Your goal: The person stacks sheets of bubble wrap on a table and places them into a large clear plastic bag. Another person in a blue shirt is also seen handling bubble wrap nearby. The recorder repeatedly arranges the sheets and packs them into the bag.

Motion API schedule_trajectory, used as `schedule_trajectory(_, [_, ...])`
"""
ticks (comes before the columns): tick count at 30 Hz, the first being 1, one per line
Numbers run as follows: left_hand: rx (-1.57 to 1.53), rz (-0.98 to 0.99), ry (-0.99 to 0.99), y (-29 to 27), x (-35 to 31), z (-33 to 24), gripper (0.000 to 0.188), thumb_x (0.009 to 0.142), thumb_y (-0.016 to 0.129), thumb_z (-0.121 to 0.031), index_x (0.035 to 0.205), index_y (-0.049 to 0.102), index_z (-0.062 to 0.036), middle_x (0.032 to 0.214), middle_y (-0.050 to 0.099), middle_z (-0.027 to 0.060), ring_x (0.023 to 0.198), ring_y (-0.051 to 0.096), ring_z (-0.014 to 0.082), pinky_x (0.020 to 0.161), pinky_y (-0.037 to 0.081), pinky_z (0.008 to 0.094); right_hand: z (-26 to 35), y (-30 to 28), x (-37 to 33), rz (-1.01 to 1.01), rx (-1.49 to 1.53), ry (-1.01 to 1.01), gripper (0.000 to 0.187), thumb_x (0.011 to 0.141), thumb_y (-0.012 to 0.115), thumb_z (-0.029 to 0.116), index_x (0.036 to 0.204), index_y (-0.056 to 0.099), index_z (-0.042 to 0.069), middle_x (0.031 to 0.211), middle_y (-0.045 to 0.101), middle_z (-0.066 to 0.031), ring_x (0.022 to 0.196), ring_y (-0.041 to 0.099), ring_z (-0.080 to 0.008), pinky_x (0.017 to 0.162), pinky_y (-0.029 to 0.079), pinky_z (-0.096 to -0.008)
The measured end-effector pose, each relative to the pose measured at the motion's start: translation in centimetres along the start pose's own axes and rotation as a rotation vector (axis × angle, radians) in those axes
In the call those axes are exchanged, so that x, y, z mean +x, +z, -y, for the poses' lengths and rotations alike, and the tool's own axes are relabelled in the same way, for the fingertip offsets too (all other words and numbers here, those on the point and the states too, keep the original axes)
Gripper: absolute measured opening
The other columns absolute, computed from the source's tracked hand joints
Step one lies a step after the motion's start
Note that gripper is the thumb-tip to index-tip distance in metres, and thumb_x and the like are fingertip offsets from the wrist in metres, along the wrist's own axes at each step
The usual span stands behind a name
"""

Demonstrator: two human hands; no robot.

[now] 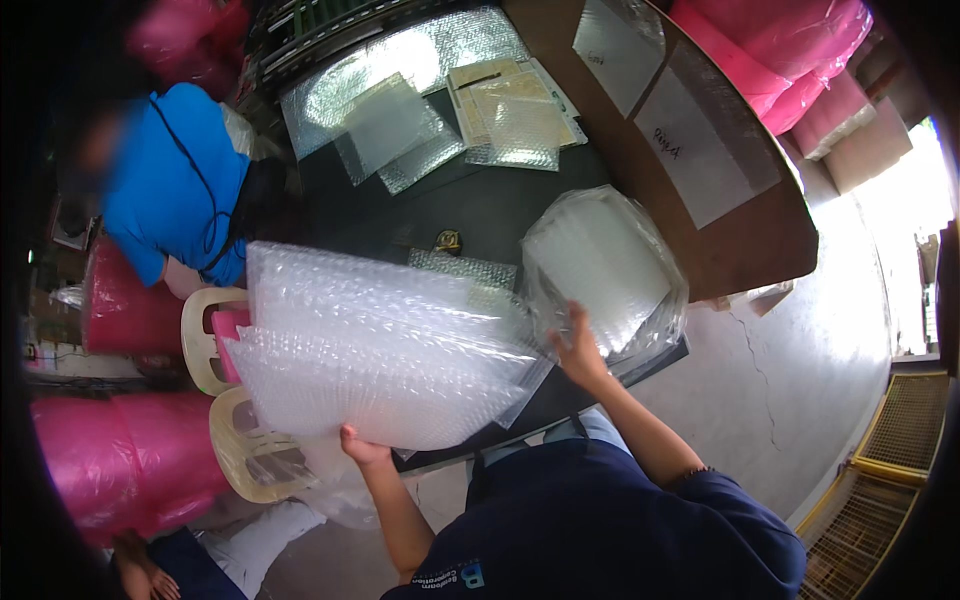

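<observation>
Already the left hand (362, 447) pinches the near edge of a fanned stack of bubble-wrap sheets (385, 352) over the dark surface (480, 215), while the right hand (578, 345) closes on a clear bagged bundle (603, 268) beside it; more sheets lie unstacked farther back

Clear glossy bubble-wrap sheets (380, 350), crinkly plastic bag of sheets (603, 265), matt dark tabletop (480, 205), cream plastic chairs (235, 455)

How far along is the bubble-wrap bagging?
Done: one clear bag of bubble sheets lies filled on the dark table. In hand: the left hand holds a fanned stack of bubble sheets; the right hand touches the bag. Left: that stack and loose sheets farther back.
</observation>
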State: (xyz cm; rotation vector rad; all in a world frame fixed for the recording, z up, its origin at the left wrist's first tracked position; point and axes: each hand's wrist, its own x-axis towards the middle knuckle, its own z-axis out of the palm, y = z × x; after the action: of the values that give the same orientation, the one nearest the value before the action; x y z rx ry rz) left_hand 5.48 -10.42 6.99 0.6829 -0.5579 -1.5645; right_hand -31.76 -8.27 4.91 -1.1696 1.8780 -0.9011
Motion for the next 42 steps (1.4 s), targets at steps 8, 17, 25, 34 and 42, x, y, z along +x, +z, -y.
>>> schedule_trajectory(8, [-0.067, 0.327, -0.490, 16.4, 6.3, 21.1, 0.059, 0.076, 0.059, -0.034, 0.124, 0.044, -0.0039, 0.118, 0.053, 0.0126, 0.107, 0.053, 0.0278, 0.089, 0.044, 0.0439, -0.9, -22.5, 6.5, 0.177, 0.599, 0.164, 0.069, 0.089, 0.033, 0.057, 0.140, 0.024, 0.013, 0.139, 0.031, -0.0143, 0.123, 0.035, -0.0282, 0.103, 0.024, -0.0388])
schedule_trajectory(17, [0.111, 0.251, -0.832, 21.0, 10.8, 37.2, 0.059, 0.074, 0.061, -0.031, 0.124, 0.043, -0.0049, 0.117, 0.052, 0.0111, 0.102, 0.053, 0.0246, 0.088, 0.044, 0.0396, 2.3, -27.6, 6.8, 0.044, -0.289, -0.258, 0.100, 0.062, 0.075, 0.028, 0.140, 0.017, 0.002, 0.135, 0.034, -0.0238, 0.124, 0.036, -0.0335, 0.101, 0.030, -0.0381])
schedule_trajectory(25, [1.361, 0.220, -0.156, 20.6, 14.7, 34.1, 0.073, 0.073, 0.068, -0.024, 0.135, 0.033, -0.0082, 0.134, 0.035, 0.0215, 0.122, 0.035, 0.0369, 0.102, 0.028, 0.0440, 5.2, -24.7, 8.8, 0.138, -0.633, -0.018, 0.085, 0.059, 0.070, 0.013, 0.133, 0.030, 0.004, 0.105, 0.051, -0.0200, 0.094, 0.053, -0.0354, 0.080, 0.045, -0.0405])
schedule_trajectory(34, [2.144, 0.686, -0.008, 22.1, 9.7, 32.2, 0.046, 0.074, 0.061, -0.016, 0.117, 0.052, -0.0041, 0.116, 0.051, 0.0162, 0.114, 0.043, 0.0328, 0.098, 0.029, 0.0450, 4.2, -19.7, 13.3, -0.024, -0.778, -0.078, 0.087, 0.059, 0.069, 0.019, 0.134, 0.028, 0.005, 0.095, 0.049, -0.0182, 0.083, 0.055, -0.0327, 0.069, 0.047, -0.0412])
schedule_trajectory(42, [1.935, 1.318, -0.089, 28.2, 6.8, 29.8, 0.029, 0.070, 0.066, -0.038, 0.083, 0.070, -0.0121, 0.088, 0.063, 0.0061, 0.101, 0.049, 0.0244, 0.095, 0.029, 0.0423, 2.0, -15.8, 12.6, -0.096, -1.179, -0.156, 0.103, 0.056, 0.074, 0.021, 0.142, 0.017, 0.013, 0.099, 0.046, -0.0142, 0.084, 0.050, -0.0276, 0.069, 0.042, -0.0351])
